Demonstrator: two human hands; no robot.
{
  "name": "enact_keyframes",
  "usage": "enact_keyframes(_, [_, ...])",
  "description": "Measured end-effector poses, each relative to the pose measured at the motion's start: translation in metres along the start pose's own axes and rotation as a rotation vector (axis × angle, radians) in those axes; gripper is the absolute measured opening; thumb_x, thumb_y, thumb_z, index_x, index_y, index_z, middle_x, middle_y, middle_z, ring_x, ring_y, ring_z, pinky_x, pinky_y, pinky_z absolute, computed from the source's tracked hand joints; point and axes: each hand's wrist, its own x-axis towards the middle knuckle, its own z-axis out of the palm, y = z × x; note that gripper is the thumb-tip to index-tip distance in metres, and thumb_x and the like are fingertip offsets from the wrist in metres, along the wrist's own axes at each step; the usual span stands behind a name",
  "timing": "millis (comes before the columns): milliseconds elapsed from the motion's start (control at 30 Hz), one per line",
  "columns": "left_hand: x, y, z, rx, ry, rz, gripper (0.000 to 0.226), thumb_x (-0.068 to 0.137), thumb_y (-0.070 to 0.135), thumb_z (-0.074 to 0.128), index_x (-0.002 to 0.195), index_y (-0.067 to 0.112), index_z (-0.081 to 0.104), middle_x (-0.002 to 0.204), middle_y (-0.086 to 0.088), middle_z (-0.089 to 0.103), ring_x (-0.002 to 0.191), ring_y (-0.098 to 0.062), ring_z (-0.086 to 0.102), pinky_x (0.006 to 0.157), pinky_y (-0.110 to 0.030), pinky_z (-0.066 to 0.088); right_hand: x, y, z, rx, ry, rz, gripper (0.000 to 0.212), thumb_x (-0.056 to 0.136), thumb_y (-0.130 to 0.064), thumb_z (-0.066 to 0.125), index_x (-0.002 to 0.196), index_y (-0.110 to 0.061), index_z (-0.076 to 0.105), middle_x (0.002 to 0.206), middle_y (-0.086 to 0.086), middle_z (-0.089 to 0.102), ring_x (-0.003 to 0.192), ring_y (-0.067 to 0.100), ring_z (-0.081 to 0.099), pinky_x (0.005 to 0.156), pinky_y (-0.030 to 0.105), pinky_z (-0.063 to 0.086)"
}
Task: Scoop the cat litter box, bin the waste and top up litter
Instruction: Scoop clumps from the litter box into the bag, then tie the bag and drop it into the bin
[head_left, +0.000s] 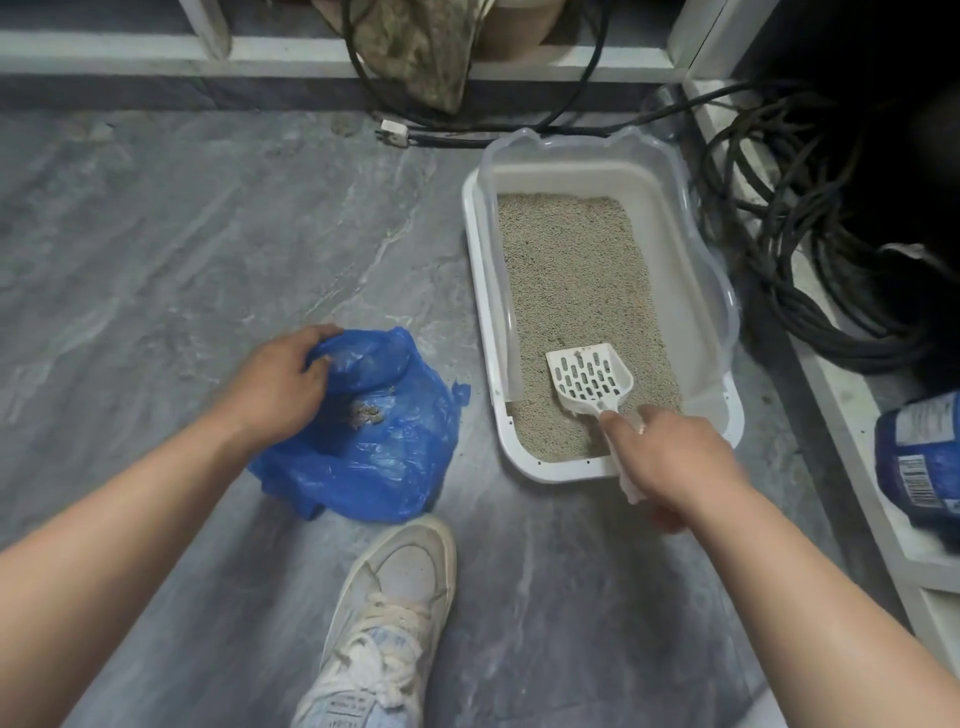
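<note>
Black cables (810, 291) are coiled on a white ledge (852, 415). A white plug (393, 132) and a sneaker (384, 618) are seen on the grey floor (156, 260).

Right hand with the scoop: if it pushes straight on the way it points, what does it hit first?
Probably the litter: the right hand aims the scoop up the litter box, low over the granules. Height is unclear.
</note>
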Motion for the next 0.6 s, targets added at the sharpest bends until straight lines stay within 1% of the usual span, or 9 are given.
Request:
enact_keyframes(100, [0.002, 0.000, -0.002, -0.074, -0.010, 0.018, 0.043, 0.097, -0.001, 0.042, 0.131, 0.014, 0.065, 0.135, -0.001, 0.064, 0.129, -0.019, 0.055, 0.106, -0.020, 0.032, 0.001, 0.001, -0.011, -0.134, 0.031, 0.050, 0.071, 0.088, -0.072, 0.034, 0.123, -0.016, 0.060, 0.121, 0.017, 0.064, 0.107, 0.036, 0.063, 0.084, 0.040, 0.049])
enact_keyframes(200, [0.003, 0.005, -0.011, -0.183, -0.034, 0.028, 0.041, 0.098, -0.003, 0.042, 0.119, 0.021, 0.069, 0.121, 0.006, 0.069, 0.116, -0.006, 0.060, 0.100, -0.014, 0.035, -0.001, -0.012, -0.026, -0.156, 0.114, -0.028, 0.061, 0.086, -0.068, 0.048, 0.119, -0.019, 0.061, 0.114, 0.013, 0.066, 0.103, 0.035, 0.063, 0.076, 0.038, 0.048])
enact_keyframes(300, [0.001, 0.016, -0.027, -0.262, -0.019, 0.033, 0.041, 0.097, -0.004, 0.043, 0.108, 0.026, 0.069, 0.106, 0.016, 0.070, 0.090, 0.018, 0.060, 0.083, -0.001, 0.038, -0.002, -0.041, -0.036, 0.116, 0.266, -0.280, 0.044, 0.085, -0.053, 0.061, 0.119, -0.024, 0.063, 0.094, 0.006, 0.070, 0.094, 0.032, 0.064, 0.074, 0.035, 0.049])
enact_keyframes(333, [0.000, 0.020, -0.034, -0.269, -0.024, 0.037, 0.041, 0.097, -0.005, 0.043, 0.108, 0.025, 0.069, 0.105, 0.018, 0.069, 0.088, 0.021, 0.059, 0.081, 0.000, 0.038, -0.003, -0.055, -0.038, 0.219, 0.269, -0.372, 0.042, 0.085, -0.047, 0.065, 0.121, -0.025, 0.063, 0.089, 0.002, 0.069, 0.091, 0.028, 0.063, 0.075, 0.033, 0.047])
enact_keyframes(367, [-0.002, 0.023, -0.042, -0.272, -0.038, 0.044, 0.040, 0.098, -0.005, 0.043, 0.109, 0.023, 0.070, 0.107, 0.019, 0.070, 0.090, 0.020, 0.059, 0.084, -0.002, 0.040, -0.003, -0.071, -0.040, 0.301, 0.247, -0.461, 0.041, 0.086, -0.042, 0.068, 0.123, -0.024, 0.064, 0.090, -0.001, 0.068, 0.090, 0.023, 0.062, 0.076, 0.030, 0.044])
enact_keyframes(433, [-0.003, 0.030, -0.059, -0.285, -0.080, 0.063, 0.039, 0.100, -0.003, 0.043, 0.111, 0.021, 0.071, 0.110, 0.015, 0.072, 0.101, 0.009, 0.063, 0.096, -0.013, 0.043, -0.003, -0.102, -0.043, 0.364, 0.165, -0.607, 0.046, 0.085, -0.032, 0.071, 0.129, -0.022, 0.061, 0.106, -0.003, 0.066, 0.098, 0.014, 0.059, 0.083, 0.025, 0.041])
enact_keyframes(467, [-0.003, 0.034, -0.070, -0.306, -0.098, 0.067, 0.039, 0.100, -0.002, 0.043, 0.111, 0.021, 0.072, 0.110, 0.013, 0.074, 0.105, 0.003, 0.064, 0.099, -0.019, 0.044, -0.003, -0.118, -0.044, 0.378, 0.114, -0.661, 0.050, 0.084, -0.030, 0.071, 0.132, -0.022, 0.059, 0.116, -0.003, 0.064, 0.106, 0.012, 0.057, 0.089, 0.025, 0.041])
enact_keyframes(500, [-0.002, 0.039, -0.082, -0.331, -0.110, 0.072, 0.038, 0.101, -0.002, 0.044, 0.110, 0.021, 0.073, 0.108, 0.013, 0.075, 0.105, 0.000, 0.066, 0.097, -0.021, 0.046, -0.002, -0.133, -0.046, 0.389, 0.064, -0.703, 0.054, 0.084, -0.028, 0.071, 0.135, -0.022, 0.057, 0.127, -0.002, 0.061, 0.114, 0.010, 0.056, 0.095, 0.024, 0.041])
enact_keyframes(600, [0.002, 0.062, -0.125, -0.359, -0.111, 0.082, 0.039, 0.099, -0.004, 0.045, 0.101, 0.023, 0.073, 0.099, 0.017, 0.076, 0.093, 0.002, 0.067, 0.084, -0.015, 0.047, -0.001, -0.173, -0.064, 0.362, -0.065, -0.771, 0.072, 0.082, -0.033, 0.073, 0.147, -0.025, 0.044, 0.149, 0.000, 0.047, 0.136, 0.013, 0.044, 0.109, 0.022, 0.032])
